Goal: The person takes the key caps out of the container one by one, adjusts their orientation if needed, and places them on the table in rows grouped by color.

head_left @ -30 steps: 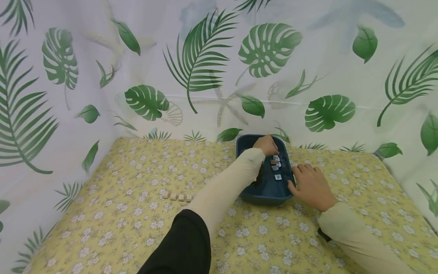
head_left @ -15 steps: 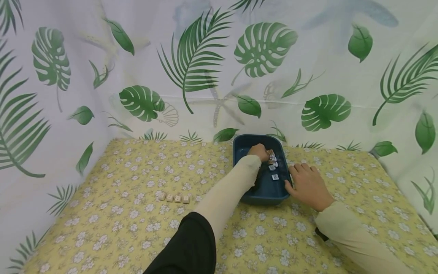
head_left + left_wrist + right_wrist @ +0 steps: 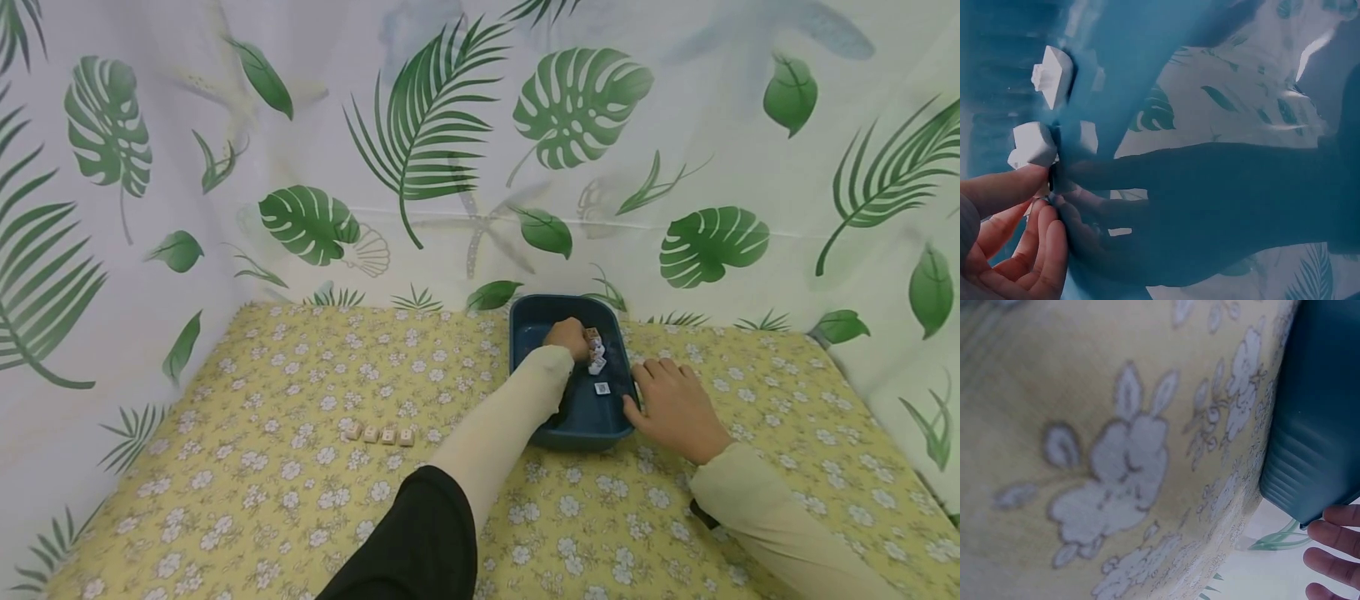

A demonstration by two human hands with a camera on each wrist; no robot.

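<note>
Four keycaps (image 3: 388,437) out, lined up towards the table's (image 3: 300,517) left edge; others remain in the tub (image 3: 581,434) near the far edge. Left hand (image 3: 568,337) pinches one keycap (image 3: 1042,190); right hand (image 3: 678,408), fingers slightly spread, rests against tub.

No readable text; marks on white tiles (image 3: 602,388), beige cubes (image 3: 388,436) too small.
</note>
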